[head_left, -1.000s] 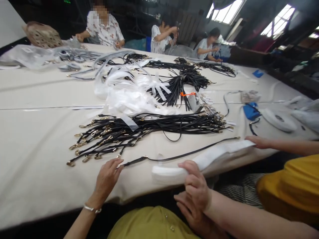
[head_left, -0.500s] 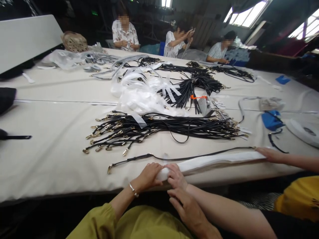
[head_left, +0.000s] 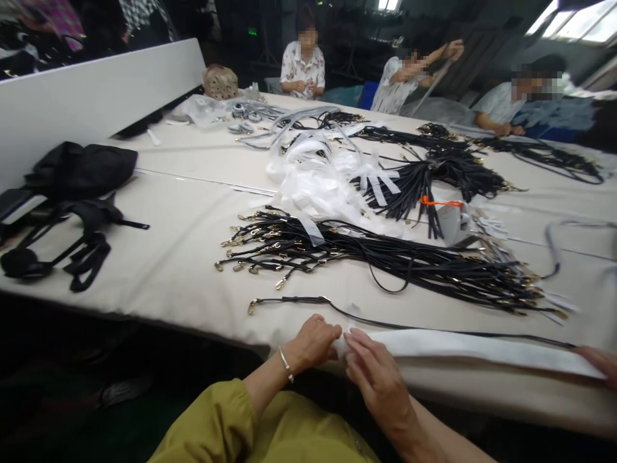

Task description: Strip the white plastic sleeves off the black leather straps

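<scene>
My left hand, with a silver bangle at the wrist, grips the left end of a long white strip at the table's near edge. Close beside it, my right hand pinches the same end, its fingers curled over the material. From there the strip runs right to a co-worker's hand at the picture's edge. Just behind it lies a single black strap with a gold clasp at its left end. A small clear piece stands near my right fingertips.
A bundle of black straps with gold clips lies beyond. Behind it are a heap of white translucent wrapping and more black straps. A black bag sits at left. Several people are across the table.
My right hand has moved up onto the strip's end, where a co-worker's hand was; that hand has withdrawn. My view has turned left, bringing the black bag into sight.
</scene>
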The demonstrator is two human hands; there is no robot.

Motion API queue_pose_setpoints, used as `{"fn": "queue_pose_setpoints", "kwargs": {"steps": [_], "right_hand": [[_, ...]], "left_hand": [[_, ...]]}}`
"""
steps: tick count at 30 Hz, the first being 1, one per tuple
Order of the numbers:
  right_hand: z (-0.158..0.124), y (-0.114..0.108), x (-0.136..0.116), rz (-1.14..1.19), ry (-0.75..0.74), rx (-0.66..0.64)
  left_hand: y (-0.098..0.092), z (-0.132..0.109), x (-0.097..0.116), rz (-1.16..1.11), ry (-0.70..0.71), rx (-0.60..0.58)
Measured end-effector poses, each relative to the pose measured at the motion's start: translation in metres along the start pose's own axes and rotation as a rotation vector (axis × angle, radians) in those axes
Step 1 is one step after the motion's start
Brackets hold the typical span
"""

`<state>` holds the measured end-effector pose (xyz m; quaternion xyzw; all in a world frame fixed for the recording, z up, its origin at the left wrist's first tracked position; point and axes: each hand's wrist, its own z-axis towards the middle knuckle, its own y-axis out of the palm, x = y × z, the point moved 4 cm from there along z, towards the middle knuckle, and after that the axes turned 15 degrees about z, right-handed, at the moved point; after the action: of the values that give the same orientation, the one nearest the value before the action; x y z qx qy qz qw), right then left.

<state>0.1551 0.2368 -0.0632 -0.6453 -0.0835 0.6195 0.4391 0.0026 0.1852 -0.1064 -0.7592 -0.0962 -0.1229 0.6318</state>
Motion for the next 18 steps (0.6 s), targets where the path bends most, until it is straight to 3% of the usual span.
{"fn": "queue_pose_setpoints", "kwargs": {"steps": [3, 6, 8, 14, 18], "right_hand": [[0.031, 0.015, 0.007, -0.095, 0.012, -0.136], [0.061, 0.036, 0.013, -0.108, 0.168, -0.438], [0.079, 0.047, 0.012, -0.116, 0.271, -0.564], [0.124, 0.078, 0.004, -0.157, 0.245, -0.56], [0.137, 0.093, 0.008, -0.182, 0.219, -0.519]], "left_hand": [[-0.004, -0.012, 0.002, 0.052, -0.061, 0.022], [-0.006, -0.021, -0.006, 0.096, -0.167, 0.054], [-0.008, -0.029, -0.017, 0.1, -0.234, 0.066], [-0.021, -0.069, -0.079, 0.043, -0.408, 0.135], [-0.024, -0.104, -0.127, -0.032, -0.627, 0.263]]}}
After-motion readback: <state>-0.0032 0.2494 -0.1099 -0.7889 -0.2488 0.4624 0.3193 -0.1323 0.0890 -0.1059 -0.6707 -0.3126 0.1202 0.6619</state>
